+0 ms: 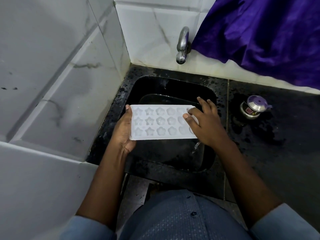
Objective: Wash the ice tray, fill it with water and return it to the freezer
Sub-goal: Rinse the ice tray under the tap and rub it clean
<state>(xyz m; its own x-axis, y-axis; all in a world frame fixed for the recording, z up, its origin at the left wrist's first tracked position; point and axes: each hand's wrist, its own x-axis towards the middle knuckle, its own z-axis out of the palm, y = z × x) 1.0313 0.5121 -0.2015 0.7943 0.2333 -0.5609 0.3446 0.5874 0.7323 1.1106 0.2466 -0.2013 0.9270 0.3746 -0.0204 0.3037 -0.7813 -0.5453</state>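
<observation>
A white ice tray [159,122] with star- and flower-shaped cups is held level over the black sink [173,84]. My left hand [123,130] grips its left end, thumb on the top edge and fingers underneath. My right hand [204,124] lies on the tray's right end with fingers spread, the fingertips touching the cups there. A thin stream of water [196,146] runs off the tray's lower right corner into the sink. The steel tap [182,45] juts from the tiled wall above the sink, with no water seen at its spout.
A black plate [164,99] lies in the sink under the tray. On the wet black counter to the right stands a small steel pot with a purple lid [254,107]. A purple cloth [259,35] hangs at the upper right. White tiled walls close in the left and back.
</observation>
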